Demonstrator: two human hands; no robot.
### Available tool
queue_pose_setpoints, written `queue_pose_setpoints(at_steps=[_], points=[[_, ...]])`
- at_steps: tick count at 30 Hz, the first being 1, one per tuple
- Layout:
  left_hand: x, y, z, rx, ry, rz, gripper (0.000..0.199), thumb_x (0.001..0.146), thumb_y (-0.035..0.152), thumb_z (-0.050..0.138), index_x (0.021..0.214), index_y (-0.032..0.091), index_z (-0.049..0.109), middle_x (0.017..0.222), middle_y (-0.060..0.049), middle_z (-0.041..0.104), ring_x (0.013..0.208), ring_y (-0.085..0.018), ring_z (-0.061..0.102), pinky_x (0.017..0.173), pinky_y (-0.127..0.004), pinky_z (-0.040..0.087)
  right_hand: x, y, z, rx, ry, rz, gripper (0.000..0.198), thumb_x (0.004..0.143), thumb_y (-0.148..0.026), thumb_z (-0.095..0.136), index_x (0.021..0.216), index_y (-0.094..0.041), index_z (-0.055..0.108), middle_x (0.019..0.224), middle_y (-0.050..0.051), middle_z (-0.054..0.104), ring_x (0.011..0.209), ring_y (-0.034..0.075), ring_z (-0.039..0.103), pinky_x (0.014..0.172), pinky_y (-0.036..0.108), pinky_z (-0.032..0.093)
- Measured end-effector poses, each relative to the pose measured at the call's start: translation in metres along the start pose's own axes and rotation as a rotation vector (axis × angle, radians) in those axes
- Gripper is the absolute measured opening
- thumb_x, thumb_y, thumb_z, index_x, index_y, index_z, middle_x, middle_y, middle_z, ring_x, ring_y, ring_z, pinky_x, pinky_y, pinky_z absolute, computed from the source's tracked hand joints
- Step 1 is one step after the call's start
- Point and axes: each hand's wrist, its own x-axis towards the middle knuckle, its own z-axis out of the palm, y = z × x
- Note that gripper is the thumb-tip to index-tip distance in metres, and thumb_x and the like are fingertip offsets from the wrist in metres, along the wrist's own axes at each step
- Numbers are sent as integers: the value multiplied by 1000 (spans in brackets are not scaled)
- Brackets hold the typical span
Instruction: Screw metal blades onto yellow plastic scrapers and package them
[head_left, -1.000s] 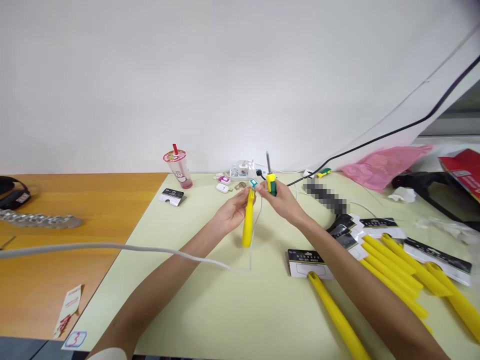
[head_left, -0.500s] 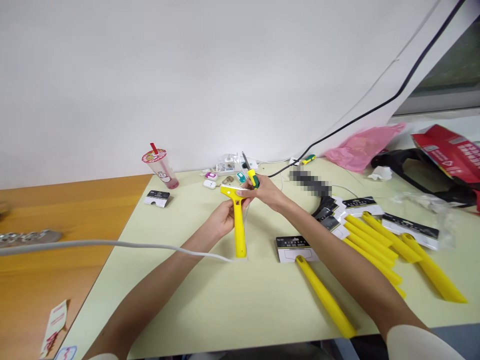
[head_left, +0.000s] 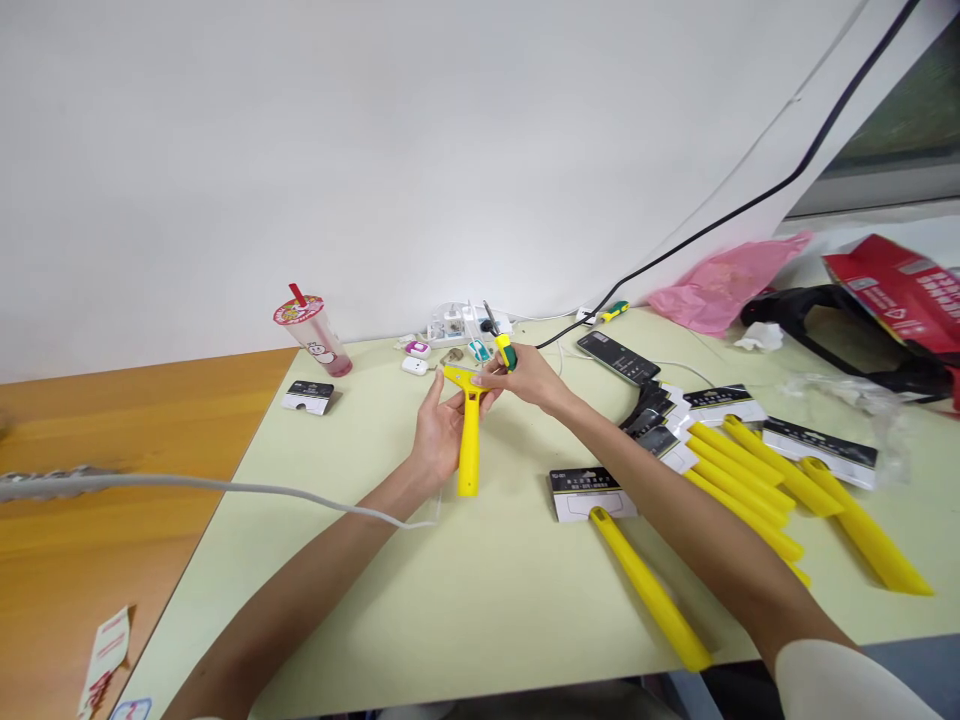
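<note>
Over the middle of the table I hold a yellow scraper (head_left: pixel 469 440), its wide head up and its handle pointing down towards me. My left hand (head_left: pixel 439 432) supports it from behind, thumb at the left end of the head and fingers partly hidden. In my right hand (head_left: pixel 531 378) is a screwdriver (head_left: pixel 504 350) with a yellow and green handle, its metal shaft pointing up and away. The right thumb and a finger also touch the right side of the scraper head. A packaged yellow handle (head_left: pixel 649 590) with a black and white card lies by my right forearm.
Several yellow handles (head_left: pixel 742 490) with cards lie at right, by a phone (head_left: pixel 619 357). A drink cup (head_left: pixel 322 340) and folded card (head_left: pixel 309 397) stand at left. Behind are a power strip (head_left: pixel 450 325), another green-yellow tool (head_left: pixel 616 311) and a pink bag (head_left: pixel 727 285). A grey cable (head_left: pixel 300 492) crosses my left forearm.
My left hand has shifted and opened round the back of the scraper, its thumb now raised beside the head. The scraper has moved slightly left and up in view.
</note>
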Motion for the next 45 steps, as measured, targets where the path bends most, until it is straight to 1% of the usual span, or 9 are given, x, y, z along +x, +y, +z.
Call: queue_pose_setpoints(at_steps=[6, 11, 15, 23, 28, 32, 35, 39, 45], points=[[6, -3, 3, 44, 58, 183, 15, 89, 21, 85, 99, 13, 78, 115, -13, 81, 124, -25, 76, 114, -30, 59, -6, -17, -14, -138, -108, -151, 41, 79, -46, 88, 104, -21, 68, 118, 11, 79, 99, 26, 75, 84, 39, 59], [3, 6, 5, 48, -6, 314, 14, 92, 22, 84, 98, 11, 78, 120, -16, 81, 129, -28, 74, 119, -36, 56, -20, -42, -22, -492, 16, -457, 21, 92, -38, 76, 104, -23, 68, 99, 5, 71, 92, 24, 65, 86, 39, 51], [-3, 5, 10, 75, -15, 382, 19, 90, 28, 88, 97, 14, 79, 116, -12, 81, 130, -28, 73, 123, -44, 54, -29, -52, -15, -557, 36, -575, 13, 96, -35, 75, 97, -24, 67, 94, 6, 72, 95, 27, 63, 83, 40, 50], [-10, 3, 12, 126, -77, 396, 26, 89, 36, 89, 102, 15, 79, 121, -13, 80, 125, -31, 75, 117, -48, 57, -35, -56, -6, -531, 81, -599, 3, 97, -26, 73, 98, -26, 71, 93, 6, 73, 98, 28, 66, 83, 41, 54], [-15, 3, 14, 162, -88, 424, 29, 89, 40, 88, 103, 17, 80, 129, -13, 78, 129, -32, 73, 115, -47, 58, -39, -61, -4, -499, 103, -589, 14, 96, -27, 74, 85, -26, 65, 90, 5, 74, 94, 27, 67, 81, 40, 53], [-18, 2, 15, 163, -78, 440, 29, 88, 40, 89, 105, 17, 81, 129, -14, 79, 133, -35, 71, 113, -48, 59, -38, -59, -5, -525, 120, -616, 7, 100, -29, 70, 94, -26, 67, 98, 7, 75, 95, 27, 68, 82, 40, 55], [-18, 3, 13, 181, -95, 418, 34, 87, 44, 90, 106, 17, 81, 131, -14, 78, 136, -37, 70, 110, -47, 61, -35, -56, -12, -563, 43, -699, 2, 102, -26, 67, 103, -26, 68, 108, 9, 75, 106, 27, 69, 87, 40, 56], [-16, 7, 10, 221, -162, 357, 37, 85, 46, 92, 103, 15, 81, 133, -15, 77, 137, -41, 69, 105, -48, 64, -31, -58, -25, -657, -61, -771, 12, 100, -16, 63, 107, -25, 67, 110, 10, 75, 111, 29, 68, 91, 42, 56], [-16, 13, 10, 273, -230, 269, 37, 89, 45, 89, 107, 14, 81, 133, -17, 77, 138, -41, 68, 108, -50, 63, -35, -69, -38, -705, -148, -685, 10, 99, -16, 63, 102, -22, 69, 108, 11, 72, 103, 28, 68, 86, 40, 52]])
